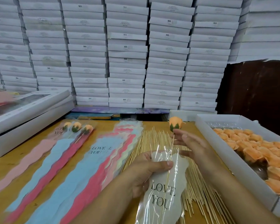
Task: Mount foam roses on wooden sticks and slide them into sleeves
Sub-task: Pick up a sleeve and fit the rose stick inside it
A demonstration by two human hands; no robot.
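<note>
My left hand [149,171] curls round the mouth of the clear plastic sleeve printed LOVE YOU [162,188] — thumb pressed across its front. Just above the sleeve, my right hand [190,143] pinches the thin wooden stick [173,141] under the orange foam rose with green sepals [175,123] — stick's lower end already inside the sleeve.
</note>
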